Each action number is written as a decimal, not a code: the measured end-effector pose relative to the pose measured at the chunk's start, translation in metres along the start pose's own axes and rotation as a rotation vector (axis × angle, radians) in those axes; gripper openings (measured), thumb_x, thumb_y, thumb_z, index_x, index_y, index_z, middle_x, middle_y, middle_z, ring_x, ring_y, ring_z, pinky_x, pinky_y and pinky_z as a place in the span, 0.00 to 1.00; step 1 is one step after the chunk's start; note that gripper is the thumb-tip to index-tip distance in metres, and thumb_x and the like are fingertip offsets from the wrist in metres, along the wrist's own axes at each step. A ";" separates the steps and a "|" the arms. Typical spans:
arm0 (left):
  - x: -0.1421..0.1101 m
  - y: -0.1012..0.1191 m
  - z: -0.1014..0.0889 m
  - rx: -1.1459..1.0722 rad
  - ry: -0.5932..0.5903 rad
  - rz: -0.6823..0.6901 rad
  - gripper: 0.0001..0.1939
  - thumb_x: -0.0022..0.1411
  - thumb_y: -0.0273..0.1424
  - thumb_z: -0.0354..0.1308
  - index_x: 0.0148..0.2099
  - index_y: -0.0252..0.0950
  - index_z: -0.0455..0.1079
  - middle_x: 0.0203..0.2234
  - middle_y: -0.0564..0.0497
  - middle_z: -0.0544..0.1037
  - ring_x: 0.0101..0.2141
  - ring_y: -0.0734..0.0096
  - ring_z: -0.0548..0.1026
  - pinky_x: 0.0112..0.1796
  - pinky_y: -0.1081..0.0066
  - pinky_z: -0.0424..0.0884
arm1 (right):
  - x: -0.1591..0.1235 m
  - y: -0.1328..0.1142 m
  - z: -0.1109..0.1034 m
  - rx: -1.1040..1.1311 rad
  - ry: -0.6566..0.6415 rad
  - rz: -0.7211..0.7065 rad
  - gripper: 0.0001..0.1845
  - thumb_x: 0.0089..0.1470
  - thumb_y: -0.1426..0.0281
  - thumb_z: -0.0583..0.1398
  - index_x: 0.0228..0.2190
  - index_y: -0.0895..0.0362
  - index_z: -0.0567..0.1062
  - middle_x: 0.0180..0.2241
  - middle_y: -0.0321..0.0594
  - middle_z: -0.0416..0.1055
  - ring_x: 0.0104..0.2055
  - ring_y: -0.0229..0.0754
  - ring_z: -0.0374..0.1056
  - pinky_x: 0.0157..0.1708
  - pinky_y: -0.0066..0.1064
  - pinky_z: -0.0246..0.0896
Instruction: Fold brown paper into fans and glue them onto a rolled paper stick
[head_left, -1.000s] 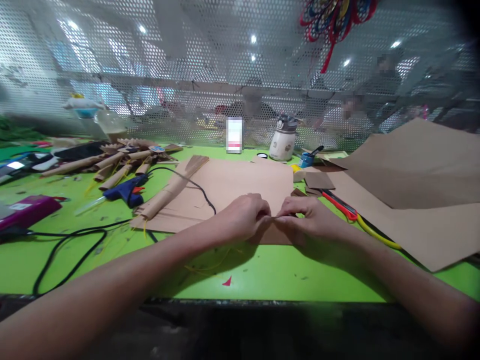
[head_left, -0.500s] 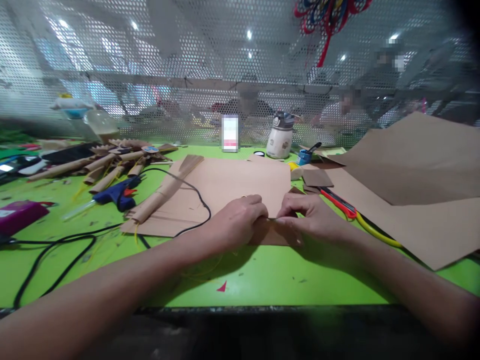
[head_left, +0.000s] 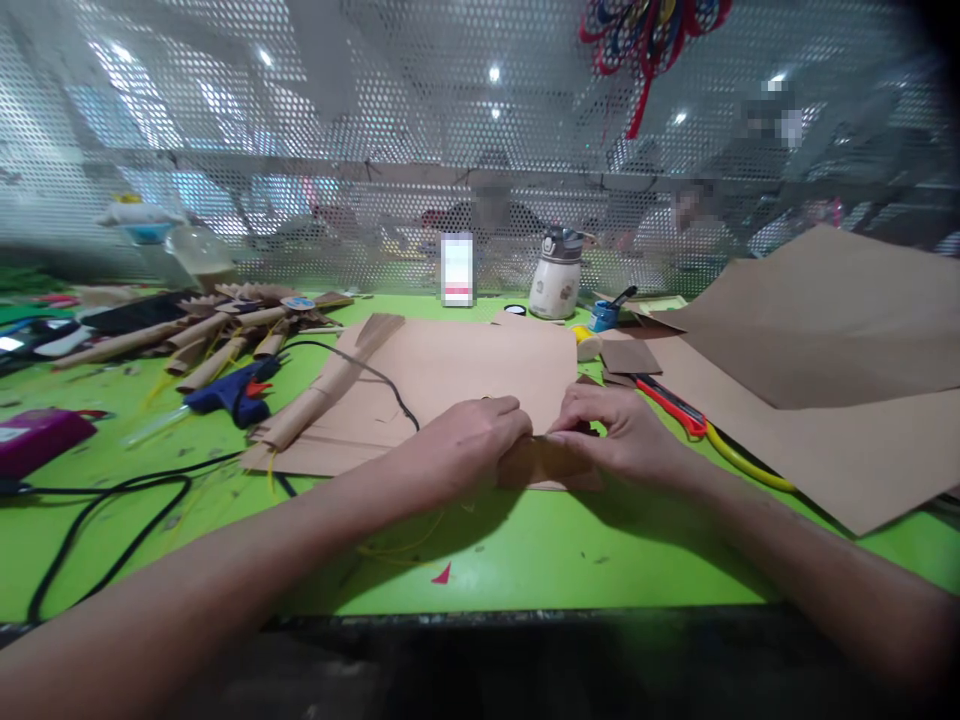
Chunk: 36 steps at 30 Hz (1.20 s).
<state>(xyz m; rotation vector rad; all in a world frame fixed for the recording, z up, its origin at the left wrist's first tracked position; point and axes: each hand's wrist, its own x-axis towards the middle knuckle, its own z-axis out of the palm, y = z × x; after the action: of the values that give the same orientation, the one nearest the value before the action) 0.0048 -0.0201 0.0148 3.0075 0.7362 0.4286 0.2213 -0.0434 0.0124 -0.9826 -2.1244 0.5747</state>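
Observation:
My left hand (head_left: 480, 440) is closed, its fingertips curled onto the upper edge of a small piece of brown paper (head_left: 547, 468). Facing it, my right hand (head_left: 615, 425) pinches the same edge between thumb and forefinger, and the fingertips of both hands nearly meet. The fingers partly hide the paper, which stands out in shadow near the front of a large brown paper sheet (head_left: 480, 350). Thin yellow string (head_left: 405, 548) trails on the table below my left hand. A rolled paper tube (head_left: 315, 400) lies on the sheet's left side.
Left are a blue glue gun (head_left: 229, 392) with a black cable (head_left: 112, 485), several paper rolls (head_left: 217, 340) and a purple box (head_left: 45, 440). A red cutter (head_left: 671, 405) and big paper sheets (head_left: 840, 340) lie right. Behind stand a phone (head_left: 457, 268) and a white bottle (head_left: 555, 280).
The view has shifted very slightly. Both hands keep their grip on the small brown paper in nearly the same place.

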 end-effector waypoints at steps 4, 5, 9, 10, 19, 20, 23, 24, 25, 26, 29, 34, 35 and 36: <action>-0.002 -0.007 0.003 -0.051 0.027 0.010 0.10 0.52 0.19 0.52 0.36 0.32 0.69 0.27 0.51 0.71 0.28 0.72 0.67 0.28 0.74 0.62 | 0.000 0.005 -0.007 0.053 -0.038 0.172 0.06 0.50 0.73 0.63 0.22 0.58 0.76 0.25 0.38 0.69 0.29 0.38 0.65 0.29 0.30 0.59; -0.002 -0.009 0.004 -0.063 0.047 0.019 0.10 0.52 0.18 0.52 0.36 0.32 0.70 0.27 0.51 0.71 0.28 0.72 0.68 0.28 0.74 0.62 | 0.000 0.007 -0.009 0.074 -0.044 0.197 0.06 0.50 0.72 0.63 0.22 0.58 0.76 0.25 0.38 0.69 0.29 0.38 0.65 0.29 0.30 0.59; 0.000 -0.011 0.006 -0.116 0.125 0.012 0.09 0.56 0.21 0.52 0.37 0.32 0.72 0.27 0.50 0.73 0.27 0.74 0.69 0.28 0.75 0.64 | 0.000 0.015 -0.014 0.164 -0.045 0.212 0.06 0.49 0.71 0.63 0.23 0.59 0.76 0.25 0.38 0.68 0.28 0.37 0.64 0.29 0.31 0.59; 0.001 -0.012 0.005 -0.130 0.136 -0.004 0.08 0.57 0.22 0.51 0.35 0.32 0.72 0.26 0.50 0.74 0.27 0.74 0.70 0.28 0.75 0.64 | -0.001 0.016 -0.014 0.175 -0.046 0.208 0.06 0.49 0.71 0.63 0.22 0.58 0.76 0.24 0.37 0.68 0.28 0.37 0.64 0.29 0.30 0.59; 0.002 -0.016 -0.007 -0.221 0.024 -0.136 0.09 0.59 0.23 0.52 0.36 0.32 0.74 0.28 0.49 0.76 0.28 0.75 0.71 0.29 0.76 0.63 | -0.001 0.020 -0.020 0.183 -0.098 0.191 0.04 0.50 0.70 0.63 0.26 0.56 0.79 0.25 0.37 0.70 0.29 0.37 0.63 0.30 0.31 0.57; 0.002 -0.017 -0.008 -0.229 0.014 -0.155 0.09 0.59 0.23 0.52 0.36 0.32 0.74 0.28 0.49 0.76 0.28 0.75 0.71 0.29 0.76 0.63 | 0.000 0.020 -0.020 0.180 -0.107 0.189 0.04 0.50 0.70 0.63 0.27 0.56 0.80 0.25 0.37 0.70 0.29 0.37 0.63 0.30 0.31 0.57; 0.001 -0.021 -0.009 -0.272 -0.040 -0.188 0.10 0.59 0.25 0.52 0.36 0.33 0.75 0.28 0.49 0.77 0.28 0.74 0.71 0.29 0.75 0.63 | 0.001 0.021 -0.020 0.158 -0.135 0.161 0.05 0.51 0.71 0.62 0.30 0.55 0.80 0.26 0.37 0.69 0.30 0.37 0.63 0.30 0.31 0.57; 0.001 -0.022 -0.009 -0.295 -0.063 -0.194 0.10 0.59 0.25 0.52 0.37 0.33 0.75 0.28 0.50 0.78 0.28 0.74 0.72 0.29 0.75 0.63 | 0.001 0.021 -0.020 0.151 -0.141 0.153 0.06 0.51 0.71 0.62 0.30 0.55 0.81 0.26 0.37 0.69 0.30 0.37 0.63 0.31 0.30 0.57; 0.001 -0.023 -0.008 -0.319 -0.082 -0.201 0.10 0.59 0.25 0.52 0.38 0.34 0.75 0.29 0.50 0.78 0.28 0.74 0.72 0.30 0.75 0.63 | 0.001 0.021 -0.020 0.147 -0.147 0.149 0.06 0.52 0.71 0.62 0.31 0.55 0.81 0.26 0.37 0.68 0.30 0.37 0.63 0.31 0.30 0.58; 0.000 -0.024 -0.008 -0.343 -0.096 -0.212 0.10 0.59 0.26 0.52 0.38 0.34 0.76 0.29 0.50 0.78 0.28 0.74 0.72 0.30 0.75 0.63 | 0.002 0.021 -0.020 0.147 -0.149 0.151 0.06 0.52 0.72 0.61 0.31 0.55 0.81 0.26 0.37 0.68 0.30 0.37 0.63 0.31 0.30 0.58; 0.000 -0.025 -0.007 -0.398 -0.115 -0.259 0.09 0.59 0.28 0.53 0.37 0.34 0.75 0.28 0.50 0.78 0.29 0.74 0.72 0.29 0.76 0.63 | 0.002 0.022 -0.020 0.162 -0.158 0.179 0.07 0.51 0.72 0.61 0.31 0.56 0.81 0.26 0.37 0.67 0.31 0.37 0.63 0.32 0.31 0.59; 0.002 -0.024 -0.009 -0.418 -0.059 -0.250 0.09 0.58 0.29 0.53 0.37 0.33 0.75 0.29 0.50 0.78 0.30 0.73 0.72 0.31 0.75 0.65 | 0.003 0.020 -0.021 0.221 -0.198 0.232 0.06 0.51 0.70 0.62 0.32 0.57 0.79 0.31 0.40 0.69 0.33 0.39 0.66 0.34 0.32 0.61; 0.002 -0.024 -0.009 -0.427 -0.057 -0.247 0.09 0.58 0.29 0.53 0.37 0.33 0.75 0.29 0.50 0.78 0.30 0.73 0.72 0.31 0.75 0.65 | 0.003 0.018 -0.021 0.226 -0.207 0.236 0.06 0.52 0.69 0.62 0.32 0.57 0.78 0.32 0.40 0.69 0.34 0.40 0.66 0.34 0.32 0.61; 0.002 -0.024 -0.009 -0.438 -0.061 -0.245 0.10 0.58 0.28 0.53 0.38 0.33 0.74 0.29 0.50 0.78 0.29 0.73 0.72 0.30 0.75 0.65 | 0.003 0.017 -0.021 0.220 -0.212 0.238 0.07 0.52 0.68 0.61 0.32 0.57 0.78 0.32 0.41 0.69 0.34 0.40 0.66 0.33 0.32 0.61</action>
<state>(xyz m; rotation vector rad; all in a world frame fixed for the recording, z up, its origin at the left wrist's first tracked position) -0.0067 0.0014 0.0225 2.4784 0.8607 0.4208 0.2437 -0.0288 0.0165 -1.0957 -2.0813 1.0481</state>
